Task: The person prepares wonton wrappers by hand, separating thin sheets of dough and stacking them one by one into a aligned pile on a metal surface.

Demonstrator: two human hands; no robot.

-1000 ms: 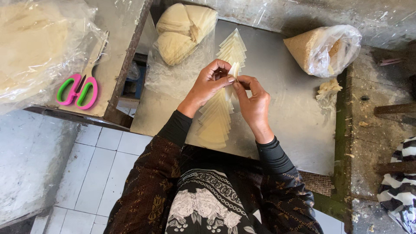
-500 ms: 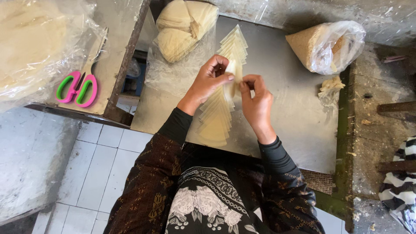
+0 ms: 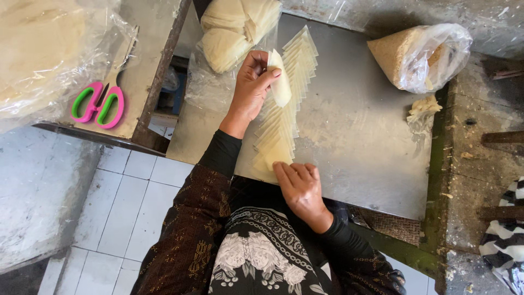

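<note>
My left hand (image 3: 252, 87) holds a pale, folded pastry wrapper (image 3: 280, 86) up between thumb and fingers, above a long overlapping row of thin square pastry sheets (image 3: 284, 117) laid on a metal tray (image 3: 355, 131). My right hand (image 3: 299, 188) rests palm down at the near end of that row, fingers together on the last sheet, gripping nothing.
A clear bag of stacked round pastry sheets (image 3: 232, 35) lies at the tray's far left. A plastic bag of crumbly filling (image 3: 420, 54) sits at the far right, with a small lump (image 3: 423, 108) beside it. Pink-and-green scissors (image 3: 98, 104) lie on the left table.
Both hands were together folding one wrapper above the row. Now the left hand alone holds the folded wrapper, and the right hand has dropped to the row's near end.
</note>
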